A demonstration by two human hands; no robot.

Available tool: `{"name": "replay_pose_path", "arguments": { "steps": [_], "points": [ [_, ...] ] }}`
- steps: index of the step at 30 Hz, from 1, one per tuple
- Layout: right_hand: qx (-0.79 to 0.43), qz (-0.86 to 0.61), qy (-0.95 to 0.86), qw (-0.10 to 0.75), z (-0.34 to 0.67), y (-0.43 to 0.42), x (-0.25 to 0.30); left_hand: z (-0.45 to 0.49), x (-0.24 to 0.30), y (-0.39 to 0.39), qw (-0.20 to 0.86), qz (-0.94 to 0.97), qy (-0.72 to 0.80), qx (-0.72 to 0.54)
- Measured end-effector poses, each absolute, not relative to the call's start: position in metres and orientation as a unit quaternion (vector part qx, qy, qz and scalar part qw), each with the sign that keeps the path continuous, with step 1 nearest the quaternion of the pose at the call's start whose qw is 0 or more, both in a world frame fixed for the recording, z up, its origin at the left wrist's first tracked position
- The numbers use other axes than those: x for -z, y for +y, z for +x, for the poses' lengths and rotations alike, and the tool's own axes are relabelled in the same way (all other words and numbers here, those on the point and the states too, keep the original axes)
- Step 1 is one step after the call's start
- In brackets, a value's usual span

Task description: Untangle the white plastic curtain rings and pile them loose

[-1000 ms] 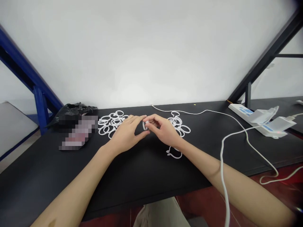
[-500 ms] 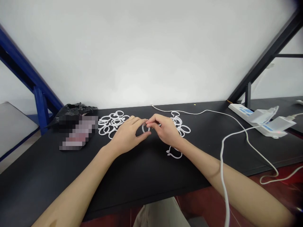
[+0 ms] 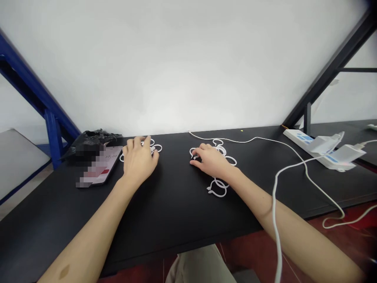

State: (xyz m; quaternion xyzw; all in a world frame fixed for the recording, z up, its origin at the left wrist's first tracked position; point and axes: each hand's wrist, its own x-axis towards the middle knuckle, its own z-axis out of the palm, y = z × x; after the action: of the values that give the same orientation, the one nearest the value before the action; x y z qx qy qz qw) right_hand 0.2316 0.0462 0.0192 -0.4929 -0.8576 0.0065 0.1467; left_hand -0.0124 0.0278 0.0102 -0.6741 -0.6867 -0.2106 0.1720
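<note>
My left hand (image 3: pixel 138 159) lies over the left pile of white plastic curtain rings (image 3: pixel 157 148), covering most of it. Its fingers are spread, with the thumb out to the right; what the fingertips touch is hidden. To the right, my right hand (image 3: pixel 212 159) is low over a second pile of white rings (image 3: pixel 231 160). Thumb and fingers are apart there, and an unclasped ring (image 3: pixel 191 151) lies by the fingertips. Nearer the front edge, beneath my right wrist, lies another ring (image 3: pixel 218 195) with its knobbed ends apart.
A partly blurred phone (image 3: pixel 110 159) lies left of my left hand, before a crumpled black bag (image 3: pixel 98 137). At right, a white power strip (image 3: pixel 306 143) holds plugged chargers. A white cable (image 3: pixel 275 204) hangs across my right forearm. The black table (image 3: pixel 171 220) meets a white wall.
My hands have parted from the middle, where they held a ring together. The left has moved left onto its pile; the right has moved slightly right and down, its fingers now loosened.
</note>
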Motion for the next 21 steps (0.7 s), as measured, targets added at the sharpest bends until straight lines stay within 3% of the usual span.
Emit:
{"name": "replay_pose_path", "arguments": {
  "steps": [3, 6, 11, 21],
  "points": [
    [0.02, -0.479, -0.871, 0.106, 0.227, 0.044, -0.014, -0.005, -0.008, 0.027, 0.131, -0.736, -0.621, 0.237],
    [0.028, -0.451, -0.883, 0.123, 0.224, 0.043, -0.013, 0.004, -0.006, 0.025, 0.087, -0.809, -0.525, 0.25],
    [0.0, -0.394, -0.899, 0.191, 0.219, 0.042, -0.014, 0.012, -0.003, 0.022, 0.042, -0.862, -0.434, 0.259],
    [-0.157, -0.379, -0.837, 0.361, 0.213, 0.033, -0.017, 0.015, -0.007, 0.021, 0.012, -0.864, -0.43, 0.262]
  ]
}}
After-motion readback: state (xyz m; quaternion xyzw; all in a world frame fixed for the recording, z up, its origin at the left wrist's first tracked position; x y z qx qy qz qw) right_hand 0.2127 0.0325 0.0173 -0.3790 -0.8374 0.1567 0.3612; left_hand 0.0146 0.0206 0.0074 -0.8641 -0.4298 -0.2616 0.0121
